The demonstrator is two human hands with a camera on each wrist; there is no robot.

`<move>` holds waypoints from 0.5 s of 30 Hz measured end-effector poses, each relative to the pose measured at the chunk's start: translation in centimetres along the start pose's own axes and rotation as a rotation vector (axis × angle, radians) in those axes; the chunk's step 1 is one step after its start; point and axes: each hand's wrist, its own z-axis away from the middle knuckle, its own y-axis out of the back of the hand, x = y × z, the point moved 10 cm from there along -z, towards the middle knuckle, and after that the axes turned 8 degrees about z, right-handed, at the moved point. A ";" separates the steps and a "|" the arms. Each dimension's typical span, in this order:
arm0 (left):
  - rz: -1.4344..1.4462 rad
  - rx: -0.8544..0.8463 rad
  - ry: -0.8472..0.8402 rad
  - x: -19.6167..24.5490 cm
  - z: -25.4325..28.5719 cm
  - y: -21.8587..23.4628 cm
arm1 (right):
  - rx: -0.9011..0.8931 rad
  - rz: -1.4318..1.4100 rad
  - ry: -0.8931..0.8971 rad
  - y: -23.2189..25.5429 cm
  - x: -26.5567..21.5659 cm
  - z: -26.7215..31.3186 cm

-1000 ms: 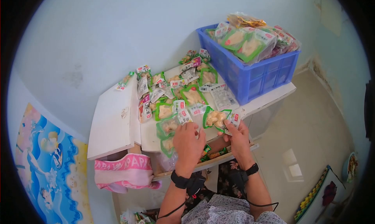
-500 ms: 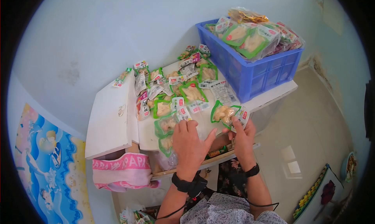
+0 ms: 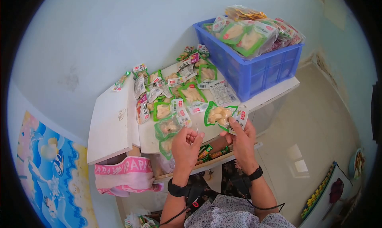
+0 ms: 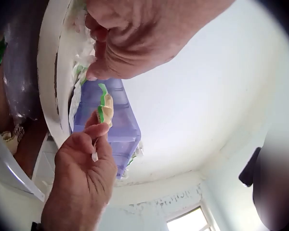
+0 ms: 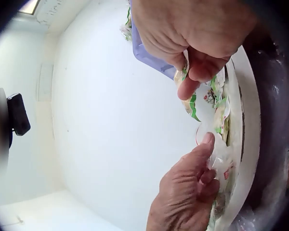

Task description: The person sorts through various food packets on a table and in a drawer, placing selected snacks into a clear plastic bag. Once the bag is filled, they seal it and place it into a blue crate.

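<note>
My right hand (image 3: 243,144) pinches a green-edged vacuum food pouch (image 3: 220,115) by its printed white end, thumb on top. Pale, lumpy pieces show through the pouch's clear front. To the left, my left hand (image 3: 185,150) has its fingers curled, and thin clear plastic, seemingly a bag (image 5: 222,161), shows at its fingertips. Two pouches (image 3: 167,126) lie beside that hand near the cabinet's front edge, under clear film. In the left wrist view, the held pouch (image 4: 106,107) appears edge-on between thumb and fingers.
Many similar pouches (image 3: 192,93) cover the white cabinet top (image 3: 149,138). A blue crate (image 3: 270,69) heaped with packs stands at the back right. Below the front edge, an open drawer (image 3: 219,158) holds small packets. A pink towel (image 3: 123,174) hangs at the left.
My right hand shifted right with the pouch, then came back left, still pinching it. My left hand's fingers spread, then curled in again as that hand moved slightly down.
</note>
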 end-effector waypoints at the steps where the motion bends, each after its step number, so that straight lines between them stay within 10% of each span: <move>1: 0.018 -0.006 0.001 -0.1 0.0 0.0 | -0.009 -0.012 -0.006 -0.3 0.1 0.0; 15: 0.244 -0.093 0.032 -0.2 -0.1 -0.1 | -0.073 0.269 0.113 -2.0 1.5 -0.3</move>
